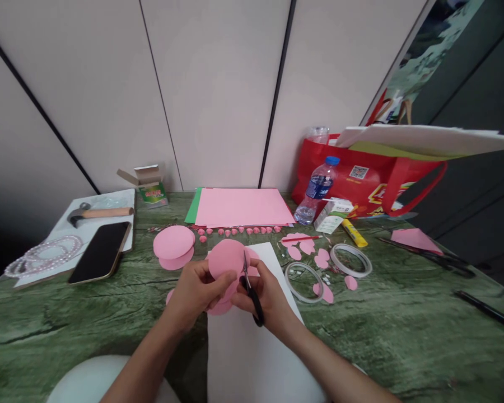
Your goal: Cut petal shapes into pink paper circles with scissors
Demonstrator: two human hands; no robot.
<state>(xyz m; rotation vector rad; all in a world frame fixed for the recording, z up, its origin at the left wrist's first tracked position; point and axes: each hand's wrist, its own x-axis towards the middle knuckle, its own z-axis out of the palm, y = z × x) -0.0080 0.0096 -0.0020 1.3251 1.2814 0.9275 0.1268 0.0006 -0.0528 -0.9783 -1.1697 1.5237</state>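
Note:
My left hand (195, 291) is closed on a pink paper circle (225, 258), held up over a white sheet (252, 347). My right hand (269, 294) grips small black-handled scissors (249, 285), blades pointing up into the circle's right edge. More pink circles (173, 244) lie stacked just left of my hands. Another pink piece shows under my hands.
Pink and green paper sheets (243, 206) lie at the back, with a row of small pink pieces (239, 230). Petal cut-outs (306, 246), two tape rolls (351, 259), glue stick (354, 233), water bottle (318, 190), red bag (361, 176) sit right. Phone (101, 252), hammer (98, 212), beads (46, 254) lie left.

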